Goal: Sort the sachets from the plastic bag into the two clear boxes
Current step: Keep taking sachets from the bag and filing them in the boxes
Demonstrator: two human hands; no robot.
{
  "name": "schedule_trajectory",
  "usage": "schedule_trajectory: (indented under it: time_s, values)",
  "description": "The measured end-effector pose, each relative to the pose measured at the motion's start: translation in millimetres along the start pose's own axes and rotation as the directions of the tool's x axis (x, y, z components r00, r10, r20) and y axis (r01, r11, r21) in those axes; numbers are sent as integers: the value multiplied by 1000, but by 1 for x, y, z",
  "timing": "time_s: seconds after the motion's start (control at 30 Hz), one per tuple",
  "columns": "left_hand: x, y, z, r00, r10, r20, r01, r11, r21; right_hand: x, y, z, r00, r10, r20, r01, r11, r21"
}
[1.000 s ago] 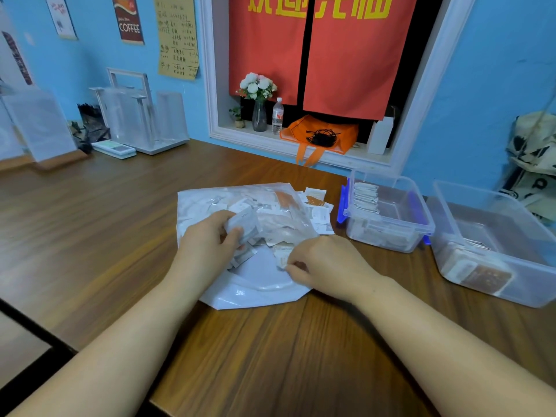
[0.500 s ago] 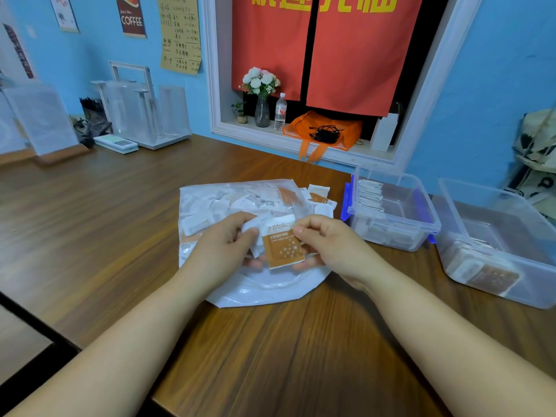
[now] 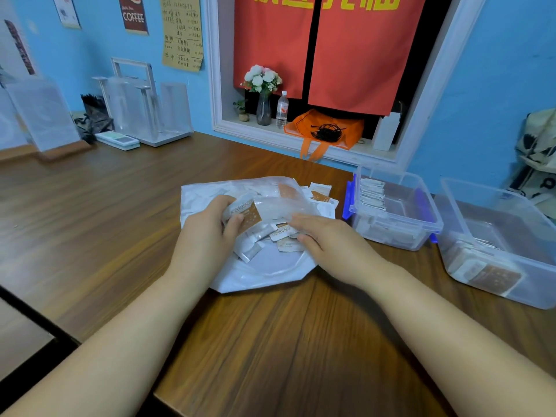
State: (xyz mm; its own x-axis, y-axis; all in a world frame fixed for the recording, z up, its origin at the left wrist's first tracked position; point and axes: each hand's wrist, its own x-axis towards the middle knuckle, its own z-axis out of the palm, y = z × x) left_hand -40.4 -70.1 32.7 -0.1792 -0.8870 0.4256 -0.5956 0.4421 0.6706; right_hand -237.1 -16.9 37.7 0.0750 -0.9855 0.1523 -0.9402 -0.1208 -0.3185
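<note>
Brown sachet (image 3: 247,216) pinched in left fingers (image 3: 235,221); right fingers (image 3: 313,221) touch sachets (image 3: 284,233).

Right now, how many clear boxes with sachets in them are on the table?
2. The box with blue clips stands just right of the plastic bag; the second box stands right of that one, at the picture's right edge. No others show.

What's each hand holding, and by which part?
Left hand grips a brown-and-white sachet by its left edge; right hand touches loose sachets, grip unclear.
</note>
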Motion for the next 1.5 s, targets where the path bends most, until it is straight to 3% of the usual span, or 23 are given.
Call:
schedule_trajectory:
  time_s: [0.23,0.47,0.7,0.93,1.07,1.27,1.4,1.5]
  values:
    - [15,10,3,999,48,11,-49,998,26,17,3,0,999,3,33,0,997,-81]
    - [17,5,11,975,60,212,-81,992,93,26,5,8,999,-41,10,42,973,-226]
    - [14,0,9,955,33,295,-70,991,116,35,7,6,991,-114,65,130,935,-331]
    - [14,-7,8,984,-1,180,-8,999,51,31,10,19,943,-327,-54,282,877,-390]
    - [11,-5,4,998,3,57,-1,999,-41,29,11,25,922,-344,-178,276,906,-321]
    - [7,-3,1,1000,6,-21,-10,985,-170,19,11,9,975,-101,-196,95,995,-38]
    - [4,0,1,998,14,-54,-26,975,-222,11,9,-2,988,-15,-153,65,944,325]
    - [4,0,3,999,10,-40,-19,972,-233,9,8,-5,993,38,-111,10,913,407]
